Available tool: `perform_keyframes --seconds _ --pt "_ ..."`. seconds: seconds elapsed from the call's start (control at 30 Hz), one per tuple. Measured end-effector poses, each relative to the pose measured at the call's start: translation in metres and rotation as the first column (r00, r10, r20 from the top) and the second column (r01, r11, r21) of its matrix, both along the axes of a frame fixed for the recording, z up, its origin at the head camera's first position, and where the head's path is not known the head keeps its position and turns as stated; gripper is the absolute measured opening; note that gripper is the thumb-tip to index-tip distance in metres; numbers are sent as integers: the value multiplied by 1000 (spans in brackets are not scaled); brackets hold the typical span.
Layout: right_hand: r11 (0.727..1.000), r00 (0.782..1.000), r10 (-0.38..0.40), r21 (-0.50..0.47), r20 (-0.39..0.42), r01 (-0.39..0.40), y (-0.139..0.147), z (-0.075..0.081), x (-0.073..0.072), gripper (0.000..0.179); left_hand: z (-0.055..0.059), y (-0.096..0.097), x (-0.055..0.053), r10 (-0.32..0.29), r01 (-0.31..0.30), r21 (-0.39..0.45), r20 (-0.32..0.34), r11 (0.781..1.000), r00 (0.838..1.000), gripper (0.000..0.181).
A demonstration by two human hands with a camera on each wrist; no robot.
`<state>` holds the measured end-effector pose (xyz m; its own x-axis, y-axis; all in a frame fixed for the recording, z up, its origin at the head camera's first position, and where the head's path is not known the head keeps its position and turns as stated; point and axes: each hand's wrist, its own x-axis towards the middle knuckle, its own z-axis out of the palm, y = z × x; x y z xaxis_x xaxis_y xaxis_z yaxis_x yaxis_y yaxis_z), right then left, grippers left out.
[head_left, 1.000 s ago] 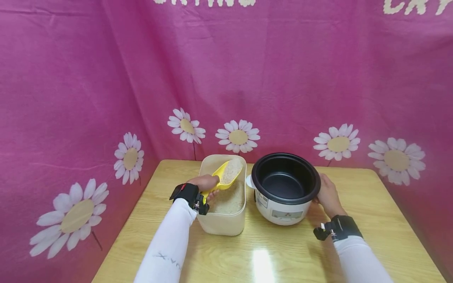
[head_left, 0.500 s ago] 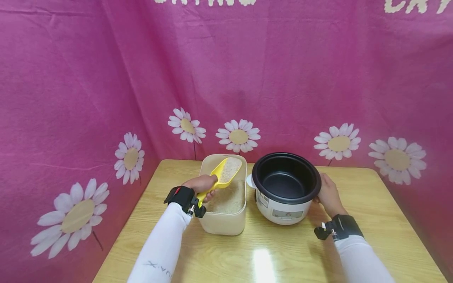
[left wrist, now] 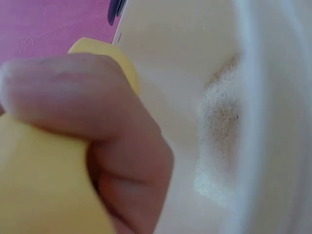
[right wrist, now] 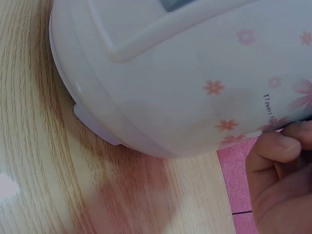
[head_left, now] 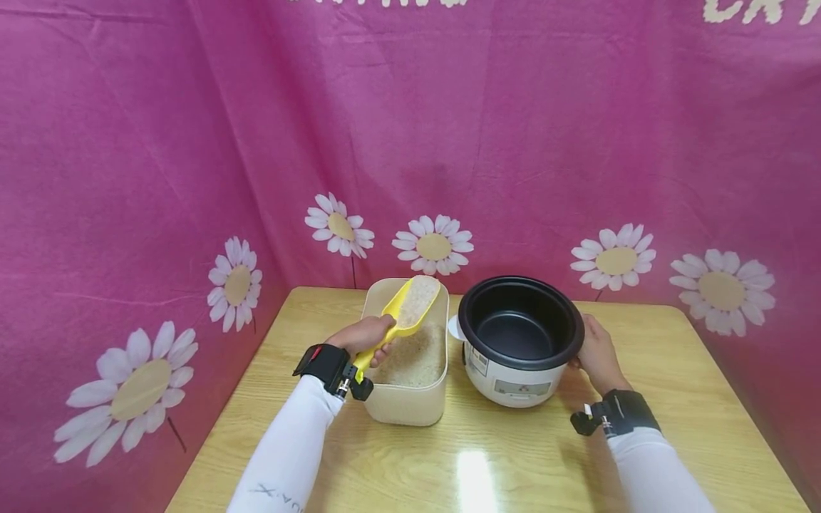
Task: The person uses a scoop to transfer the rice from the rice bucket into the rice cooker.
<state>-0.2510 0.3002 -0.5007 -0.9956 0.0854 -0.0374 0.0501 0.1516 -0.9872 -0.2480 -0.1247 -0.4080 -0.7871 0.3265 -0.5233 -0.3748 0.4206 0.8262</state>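
My left hand (head_left: 364,338) grips the handle of a yellow scoop (head_left: 399,301), which is heaped with rice (head_left: 418,299). The scoop is held over a cream rice bin (head_left: 410,407), its front tip overlapping the bin's back rim in the head view. More rice (left wrist: 219,131) lies inside the bin in the left wrist view. To the right stands a white rice cooker (head_left: 503,390), lidless, its dark inner pot (head_left: 513,335) showing a bare bottom. My right hand (head_left: 598,353) holds the cooker's right side near the rim, fingers curled in the right wrist view (right wrist: 282,180).
Bin and cooker stand side by side on a wooden table (head_left: 398,470), near its back edge. A pink curtain (head_left: 513,142) printed with daisies hangs close behind and to both sides. A white tab (head_left: 455,328) juts from the cooker's left side toward the bin.
The left hand has moved slightly left, and the rice-filled scoop has risen, its front tip now farther up toward the bin's back rim. The right hand and the cooker stay put.
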Motion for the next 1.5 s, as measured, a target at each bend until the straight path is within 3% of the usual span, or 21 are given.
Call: perform_keyframes --seconds 0.3,0.5,0.8,1.0,1.13,1.5 --pt "1000 1000 -1 -10 12 1 2 -4 -1 29 -2 10 -1 -53 54 20 -56 998 997 40" --pt "1000 1000 -6 -19 9 6 2 -2 -1 29 5 19 -3 -37 39 55 -47 998 998 32" --pt "998 1000 3 -57 7 -2 -5 18 10 26 17 41 -3 -71 73 23 -76 997 995 34" --pt "998 1000 3 -58 6 -3 0 5 3 25 28 59 -2 -136 138 5 -132 990 982 33" --pt "999 1000 3 -43 -7 -3 3 -4 -4 26 33 69 -3 -146 147 -9 -162 989 976 33" --pt "1000 1000 -3 -12 -27 3 2 -4 0 29 34 99 -5 -189 182 -54 -286 982 939 45"
